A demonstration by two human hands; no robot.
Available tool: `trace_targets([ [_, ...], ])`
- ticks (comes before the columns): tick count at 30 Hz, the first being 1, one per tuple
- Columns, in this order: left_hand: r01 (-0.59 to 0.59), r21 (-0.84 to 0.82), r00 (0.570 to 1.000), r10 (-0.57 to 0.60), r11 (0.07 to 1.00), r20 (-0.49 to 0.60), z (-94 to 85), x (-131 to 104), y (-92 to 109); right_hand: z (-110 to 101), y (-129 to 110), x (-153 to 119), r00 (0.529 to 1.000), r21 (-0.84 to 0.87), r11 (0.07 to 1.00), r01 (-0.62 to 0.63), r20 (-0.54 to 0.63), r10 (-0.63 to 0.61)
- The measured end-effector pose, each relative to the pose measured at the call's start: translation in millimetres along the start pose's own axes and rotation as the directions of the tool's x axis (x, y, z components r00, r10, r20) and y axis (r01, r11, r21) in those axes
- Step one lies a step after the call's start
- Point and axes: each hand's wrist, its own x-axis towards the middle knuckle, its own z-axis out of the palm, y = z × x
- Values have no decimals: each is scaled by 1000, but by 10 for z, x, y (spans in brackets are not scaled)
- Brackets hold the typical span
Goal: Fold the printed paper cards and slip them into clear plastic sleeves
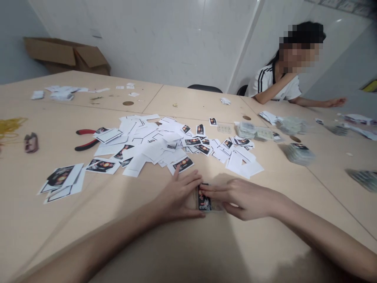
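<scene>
Close in front of me a small clear plastic case (217,207) lies on the table. A dark printed label (205,204) with a picture on it covers its left part. My left hand (180,196) brackets the case from the left, fingertips at its far edge and thumb at its near edge. From the right, my right hand (242,198) presses its fingertips on the label, with the thumb tucked by the case's right side. A heap of white paper cuttings (153,145) and dark picture labels (183,164) lies just beyond both hands.
Red-handled pliers (86,147) stick out of the heap at left. Stacks of clear cases (297,154) stand to the right. A co-worker (277,84) in a white shirt sits at the far right. Yellow bands (11,127) lie at far left; a cardboard box (67,55) stands behind the table.
</scene>
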Motion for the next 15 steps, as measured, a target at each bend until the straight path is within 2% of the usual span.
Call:
trace_targets([
  [4, 33, 14, 999, -33, 999, -16, -3, 8, -3, 111, -105, 8, 1000, 34, 999, 13, 22, -14],
  [8, 37, 25, 999, -37, 999, -14, -8, 14, -2, 71, -203, -2, 997, 95, 995, 27, 75, -35],
  [11, 19, 13, 999, -19, 1000, -28, -2, 13, -10, 12, -151, 6, 992, 139, 988, 63, 101, -78],
  [15, 11, -22, 1000, -11, 1000, 11, 3, 10, -33, 38, -1, 56, 997, 105, 992, 70, 32, -73],
])
